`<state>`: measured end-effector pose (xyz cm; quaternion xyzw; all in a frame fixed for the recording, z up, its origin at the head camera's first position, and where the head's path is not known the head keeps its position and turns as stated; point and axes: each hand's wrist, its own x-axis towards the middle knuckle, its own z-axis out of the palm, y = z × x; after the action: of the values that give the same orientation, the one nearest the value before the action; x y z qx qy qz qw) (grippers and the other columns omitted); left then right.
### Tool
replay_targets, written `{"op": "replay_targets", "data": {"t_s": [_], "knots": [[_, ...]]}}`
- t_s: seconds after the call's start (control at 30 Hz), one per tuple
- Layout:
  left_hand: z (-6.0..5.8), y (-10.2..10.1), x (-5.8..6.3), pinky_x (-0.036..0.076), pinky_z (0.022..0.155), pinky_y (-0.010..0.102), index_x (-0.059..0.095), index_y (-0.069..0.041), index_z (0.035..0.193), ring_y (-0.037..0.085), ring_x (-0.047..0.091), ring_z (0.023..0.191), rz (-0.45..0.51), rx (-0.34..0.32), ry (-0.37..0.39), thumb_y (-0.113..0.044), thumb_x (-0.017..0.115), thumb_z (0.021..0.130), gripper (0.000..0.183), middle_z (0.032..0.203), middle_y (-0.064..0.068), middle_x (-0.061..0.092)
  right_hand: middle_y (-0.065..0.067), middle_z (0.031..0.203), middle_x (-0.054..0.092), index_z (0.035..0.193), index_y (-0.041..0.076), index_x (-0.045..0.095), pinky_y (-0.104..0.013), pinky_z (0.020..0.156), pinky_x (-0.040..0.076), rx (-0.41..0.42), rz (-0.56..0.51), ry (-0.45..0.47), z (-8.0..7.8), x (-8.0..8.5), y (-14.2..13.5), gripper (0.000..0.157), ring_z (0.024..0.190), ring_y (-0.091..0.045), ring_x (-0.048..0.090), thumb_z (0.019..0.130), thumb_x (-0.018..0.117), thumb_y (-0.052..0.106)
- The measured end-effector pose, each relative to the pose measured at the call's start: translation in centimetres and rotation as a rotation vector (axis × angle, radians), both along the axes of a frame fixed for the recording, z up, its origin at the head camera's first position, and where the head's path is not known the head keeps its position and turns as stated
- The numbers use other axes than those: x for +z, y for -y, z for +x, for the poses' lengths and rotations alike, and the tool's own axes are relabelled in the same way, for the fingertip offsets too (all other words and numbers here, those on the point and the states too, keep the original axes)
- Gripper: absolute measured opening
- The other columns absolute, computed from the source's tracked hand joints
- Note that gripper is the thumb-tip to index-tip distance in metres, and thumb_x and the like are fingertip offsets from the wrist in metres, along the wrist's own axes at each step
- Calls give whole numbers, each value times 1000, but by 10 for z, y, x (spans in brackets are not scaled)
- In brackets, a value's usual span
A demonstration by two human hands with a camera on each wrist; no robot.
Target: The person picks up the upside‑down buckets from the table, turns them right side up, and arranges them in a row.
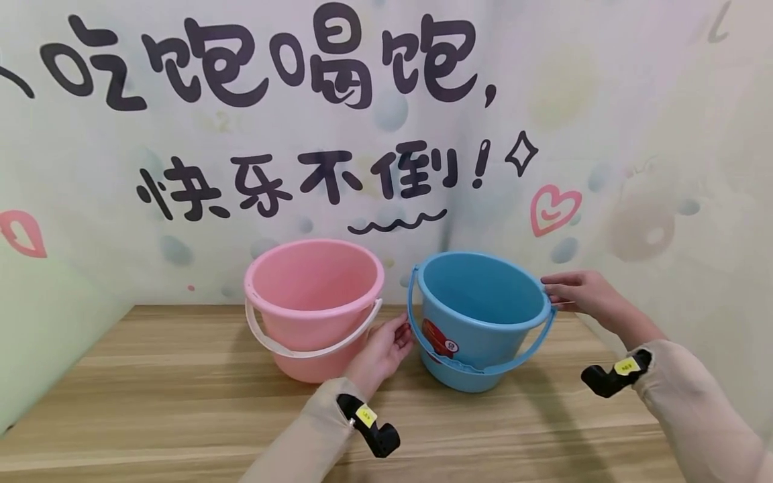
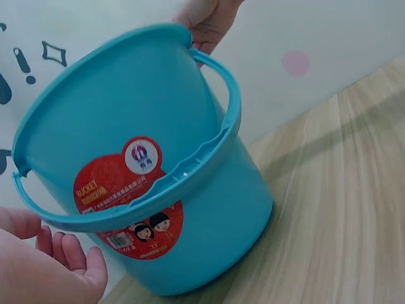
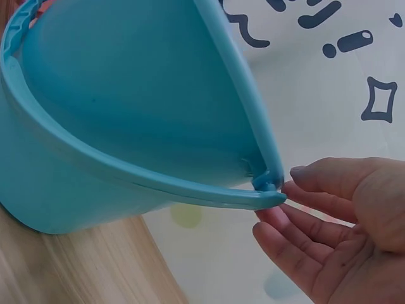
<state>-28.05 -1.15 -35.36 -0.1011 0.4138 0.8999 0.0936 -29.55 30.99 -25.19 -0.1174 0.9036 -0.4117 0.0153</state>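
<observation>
A blue bucket (image 1: 477, 349) stands on the wooden table, its handle (image 2: 183, 183) hanging down across the front. Below the rim it bears a red label (image 2: 117, 180) with the word BUCKET. At the bucket's right side, my right hand (image 1: 582, 293) has its fingertips by the rim and the handle joint; in the right wrist view the thumb (image 3: 319, 177) looks just apart from the rim. My left hand (image 1: 383, 349) is at the bucket's left side, fingers loosely bent beside the handle. Whether those fingers touch it, I cannot tell.
To the left stands a pink bucket (image 1: 314, 345) with a white handle (image 1: 304, 352) lowered at its front, close to my left hand. Behind both buckets rises a wall (image 1: 483, 221) with black lettering. Under them is a wood-grain table (image 1: 181, 402).
</observation>
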Motion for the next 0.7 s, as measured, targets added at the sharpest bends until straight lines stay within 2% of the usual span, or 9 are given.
{"op": "replay_targets", "data": {"t_s": [0.17,0.43,0.7], "knots": [[8,-2,5,44,77,27,56,-4,85,10,51,72,-50,-7,4,-10,55,91,8,74,1,52,-29,112,56,128,-17,37,-33,75,52,16,-22,1,7,5,-6,54,85,-16,65,95,51,23],[30,-6,23,40,93,35,54,2,102,14,49,81,-57,2,19,-8,56,90,16,84,5,49,-25,107,60,128,-16,39,-30,75,52,72,-77,-5,30,17,-5,51,87,-14,65,95,51,21],[50,-6,50,37,97,37,51,2,109,16,49,88,-41,-102,-50,-12,56,91,23,89,5,50,-27,110,58,128,-13,42,-30,74,52,100,-56,-32,49,23,1,48,87,-13,64,95,50,21]]}}
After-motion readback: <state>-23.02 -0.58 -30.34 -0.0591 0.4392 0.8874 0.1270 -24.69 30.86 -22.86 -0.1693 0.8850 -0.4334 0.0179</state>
